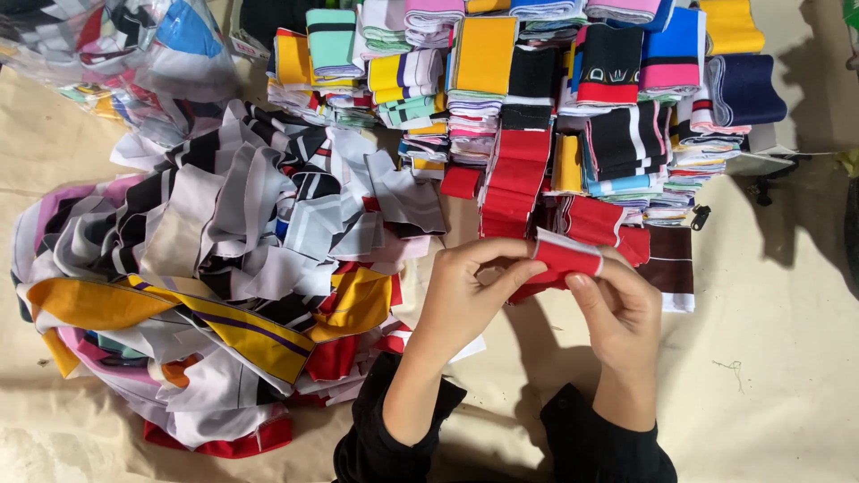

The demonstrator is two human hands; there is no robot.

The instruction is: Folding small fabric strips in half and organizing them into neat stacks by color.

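Fabric heap point(206, 268) left – folded stacks point(537, 89) behind, seemingly cuffs

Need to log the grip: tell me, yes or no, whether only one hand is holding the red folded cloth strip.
No. Both the left hand and the right hand pinch the red folded cloth strip between them.

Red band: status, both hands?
Left hand and right hand both pinch the red band, white-edged, folded. Loose fabric heap left, folded stacks beyond; nothing blocking.
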